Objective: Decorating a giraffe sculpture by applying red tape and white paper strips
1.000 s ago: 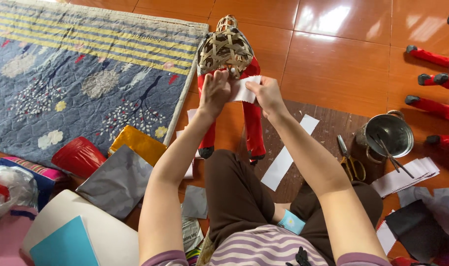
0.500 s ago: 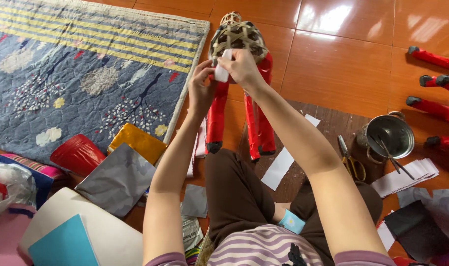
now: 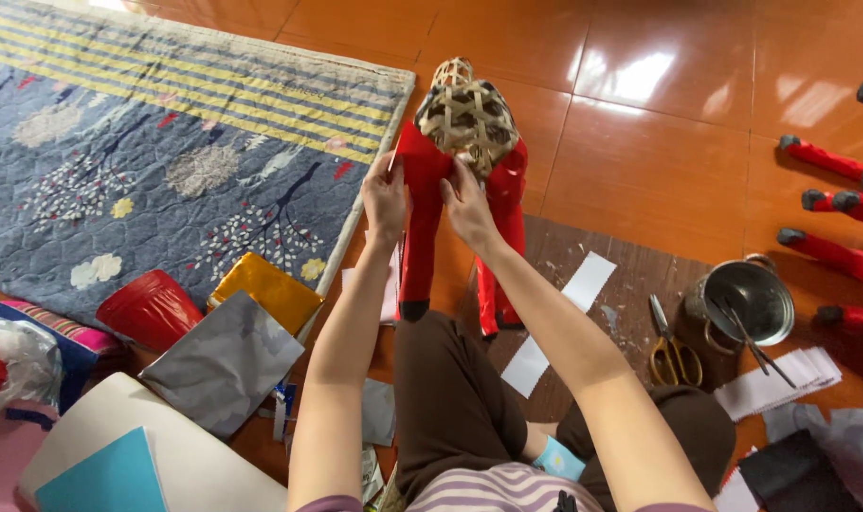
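Blue patterned rug (image 3: 147,161) lies at the floor's far left. Woven figure (image 3: 464,123) with red legs stands mid-floor, beside the rug's edge. Left hand (image 3: 386,197) and right hand (image 3: 467,204) both press flat, fingers extended, on its upper left leg. Scissors (image 3: 673,349) lie to the right.

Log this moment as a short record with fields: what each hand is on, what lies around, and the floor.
left hand: pressed on a red-covered leg of the woven bamboo figure
right hand: on the same leg, just under the bare weave
figure: upright on red legs with dark tips
right side: metal pot, scissors, white paper strips
left side: patterned rug, gold sheet, grey sheet
floor: glossy orange tiles
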